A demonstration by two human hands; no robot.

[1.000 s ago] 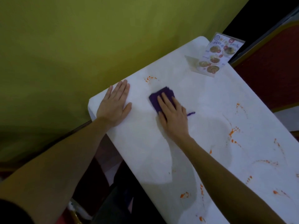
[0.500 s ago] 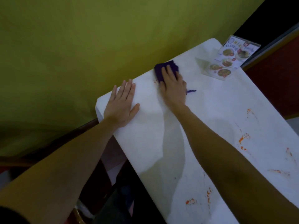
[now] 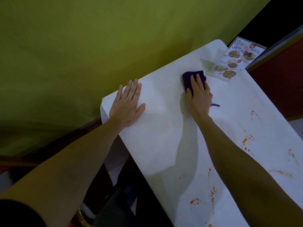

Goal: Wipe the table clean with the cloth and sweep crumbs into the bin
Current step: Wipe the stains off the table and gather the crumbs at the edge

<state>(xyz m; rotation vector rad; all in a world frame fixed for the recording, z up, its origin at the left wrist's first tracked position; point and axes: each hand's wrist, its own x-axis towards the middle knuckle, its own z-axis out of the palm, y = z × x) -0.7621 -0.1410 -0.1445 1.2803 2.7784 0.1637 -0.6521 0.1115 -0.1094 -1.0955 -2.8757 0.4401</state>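
A white table (image 3: pixel 164 131) runs from the lower right up to the far corner. My right hand (image 3: pixel 198 95) presses a purple cloth (image 3: pixel 188 77) flat on the table near its far end; a loose purple thread (image 3: pixel 215 105) trails by the wrist. My left hand (image 3: pixel 127 104) lies flat, fingers spread, on the table's near left corner and holds nothing. Orange smears and crumbs (image 3: pixel 246 139) mark the table's right side and the lower part (image 3: pixel 195 201). No bin is in view.
A menu card in a clear stand (image 3: pixel 236 63) sits just beyond the cloth at the far end. A yellow-green wall (image 3: pixel 82 46) runs along the table's left edge. A dark red panel (image 3: pixel 282 82) stands at the right. Dark chair parts lie below the table's left edge.
My right hand has slid the cloth from the table's left part toward the far end, next to the menu card; the orange smear near the wall edge is gone. My left hand stays flat.
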